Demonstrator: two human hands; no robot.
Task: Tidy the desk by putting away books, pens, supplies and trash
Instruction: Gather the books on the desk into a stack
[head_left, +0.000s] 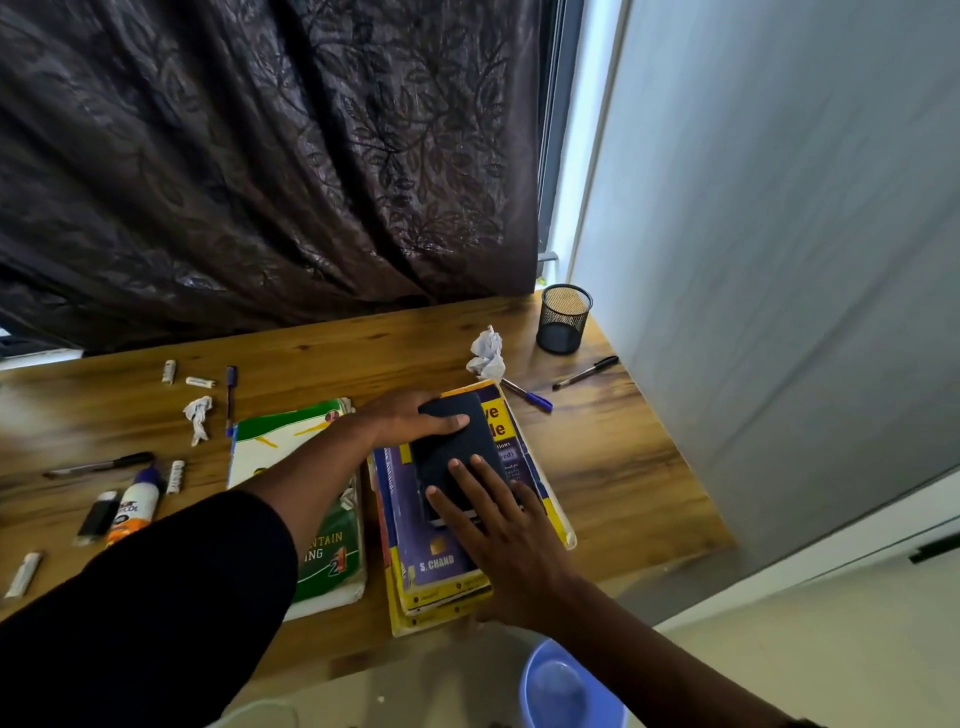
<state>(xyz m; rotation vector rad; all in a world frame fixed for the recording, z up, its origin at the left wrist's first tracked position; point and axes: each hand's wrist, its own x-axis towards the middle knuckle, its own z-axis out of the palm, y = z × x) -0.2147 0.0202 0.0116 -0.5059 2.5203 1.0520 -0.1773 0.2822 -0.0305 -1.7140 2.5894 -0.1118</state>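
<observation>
A small dark notebook (457, 447) lies on top of a stack of yellow and purple books (431, 566) on the wooden desk (623, 467). My left hand (402, 418) grips the notebook's far end, thumb across its cover. Flat fingers of my right hand (498, 525) press on its near end and on the book below. A green and white book (332, 561) lies left of the stack, partly under my left arm. Crumpled paper (487, 353), a blue pen (527, 396) and a black pen (586, 372) lie beyond the stack.
A black mesh pen holder (563, 318) stands at the far right corner. At the left lie a glue bottle (134, 512), a black marker (98, 464), a blue pen (229, 397), a twisted tissue (198, 415) and several small white sticks. A blue bin (566, 686) sits below the desk's near edge.
</observation>
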